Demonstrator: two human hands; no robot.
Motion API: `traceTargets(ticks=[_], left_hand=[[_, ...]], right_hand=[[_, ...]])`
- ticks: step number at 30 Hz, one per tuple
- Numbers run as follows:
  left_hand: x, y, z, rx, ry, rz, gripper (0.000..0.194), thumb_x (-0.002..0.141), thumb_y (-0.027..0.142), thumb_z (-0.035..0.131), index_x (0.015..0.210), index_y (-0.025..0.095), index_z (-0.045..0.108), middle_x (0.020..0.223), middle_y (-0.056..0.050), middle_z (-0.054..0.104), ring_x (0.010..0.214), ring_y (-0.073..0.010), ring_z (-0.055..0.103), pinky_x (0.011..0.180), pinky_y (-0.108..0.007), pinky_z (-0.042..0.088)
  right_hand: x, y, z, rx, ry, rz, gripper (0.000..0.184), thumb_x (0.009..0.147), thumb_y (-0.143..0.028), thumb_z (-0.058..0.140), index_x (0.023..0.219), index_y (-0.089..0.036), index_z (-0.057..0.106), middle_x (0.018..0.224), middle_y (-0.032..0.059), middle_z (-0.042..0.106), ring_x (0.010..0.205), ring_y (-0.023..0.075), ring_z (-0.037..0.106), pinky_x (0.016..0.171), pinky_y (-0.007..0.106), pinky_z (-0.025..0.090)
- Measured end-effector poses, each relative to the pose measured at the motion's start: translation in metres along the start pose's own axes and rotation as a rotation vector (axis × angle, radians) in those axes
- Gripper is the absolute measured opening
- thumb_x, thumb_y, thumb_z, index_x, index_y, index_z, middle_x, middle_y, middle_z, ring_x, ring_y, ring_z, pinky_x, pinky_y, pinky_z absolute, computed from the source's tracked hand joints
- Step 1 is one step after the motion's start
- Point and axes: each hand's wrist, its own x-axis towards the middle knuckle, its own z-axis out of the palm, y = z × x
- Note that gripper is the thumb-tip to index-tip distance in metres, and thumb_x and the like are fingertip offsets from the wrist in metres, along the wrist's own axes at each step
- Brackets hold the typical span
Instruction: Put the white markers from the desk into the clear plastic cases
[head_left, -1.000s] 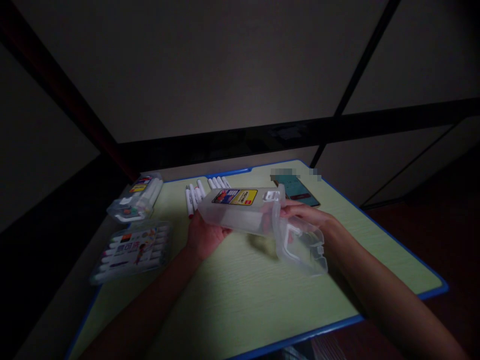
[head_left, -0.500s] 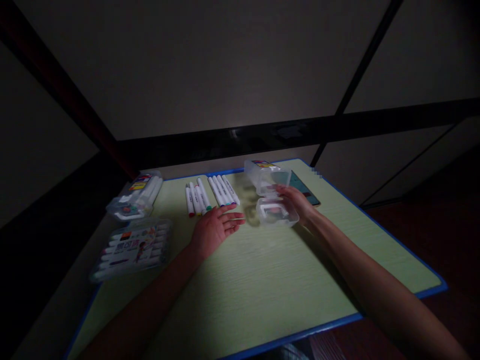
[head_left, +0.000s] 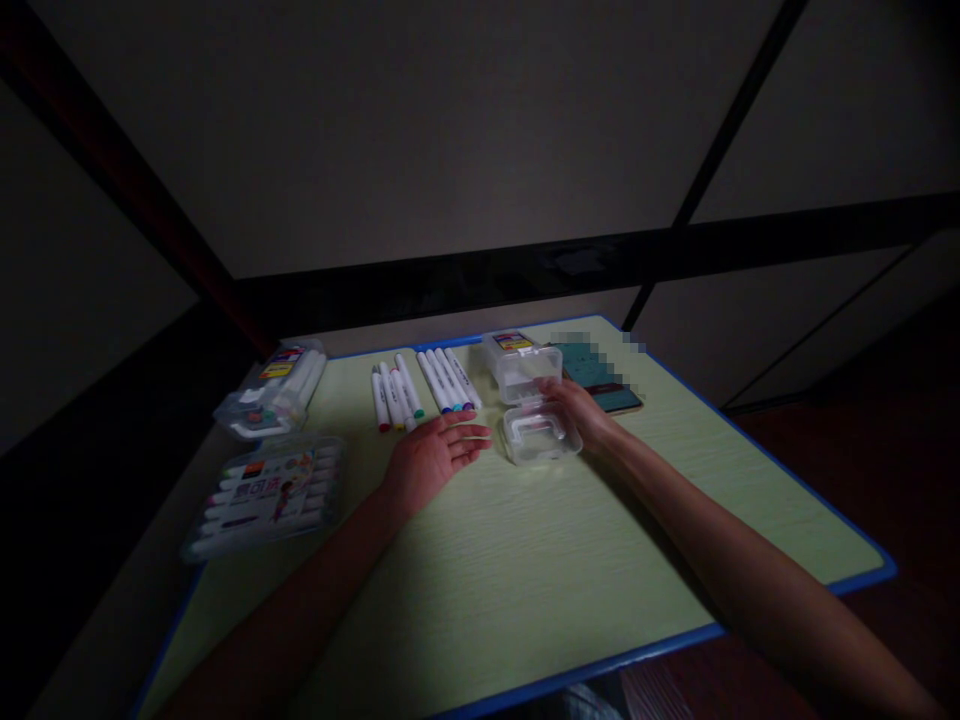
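My right hand (head_left: pixel 581 412) grips the near right side of a clear plastic marker case (head_left: pixel 523 372), its thumb and fingers partly hidden by the plastic. The case lies on its side with its open mouth towards me, and its hinged lid (head_left: pixel 541 436) is folded down onto the table. My left hand (head_left: pixel 431 458) is open, fingers spread towards the right, just in front of the loose white markers. One row of markers (head_left: pixel 395 392) has red, yellow and green ends; a second row (head_left: pixel 448 380) shows blue and purple ends.
At the left, a filled marker case (head_left: pixel 279 385) lies behind another flat case of markers (head_left: pixel 274 495), which reaches over the table's left edge. A phone (head_left: pixel 600 380), partly pixelated, lies right of the clear case. The yellow-green table (head_left: pixel 525 570) has a blue rim; a wall stands behind it.
My right hand has brought the clear case down and slightly left onto the table, uncovering more of the phone. My left hand has hardly moved.
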Motion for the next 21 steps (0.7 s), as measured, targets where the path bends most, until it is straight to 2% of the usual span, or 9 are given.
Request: traceTargets(ticks=[8, 16, 21], left_hand=[[0.0, 0.0, 0.0, 0.01, -0.006, 0.005, 0.033, 0.078, 0.029, 0.043, 0.1, 0.01, 0.058, 0.095, -0.013, 0.065, 0.089, -0.0222, 0.06, 0.083, -0.033, 0.04], [-0.002, 0.001, 0.002, 0.015, 0.005, 0.016, 0.033, 0.076, 0.028, 0.045, 0.099, 0.009, 0.059, 0.094, -0.012, 0.065, 0.086, -0.0215, 0.061, 0.08, -0.032, 0.04], [-0.002, 0.0, 0.002, 0.008, -0.007, 0.018, 0.033, 0.076, 0.027, 0.046, 0.1, 0.009, 0.059, 0.094, -0.013, 0.065, 0.085, -0.0211, 0.06, 0.079, -0.032, 0.04]], right_hand=[[0.006, 0.005, -0.003, -0.067, 0.01, -0.047, 0.01, 0.064, -0.02, 0.054, 0.073, -0.016, 0.057, 0.057, 0.0007, 0.06, 0.048, 0.0121, 0.055, 0.048, 0.023, 0.046], [0.013, 0.013, -0.006, -0.154, 0.041, -0.138, 0.027, 0.059, -0.027, 0.066, 0.083, -0.016, 0.061, 0.058, -0.0021, 0.06, 0.052, 0.0118, 0.054, 0.051, 0.022, 0.041], [0.015, 0.014, -0.008, -0.17, 0.06, -0.173, 0.029, 0.059, -0.027, 0.064, 0.086, -0.016, 0.06, 0.061, -0.0016, 0.062, 0.054, 0.0117, 0.054, 0.053, 0.022, 0.04]])
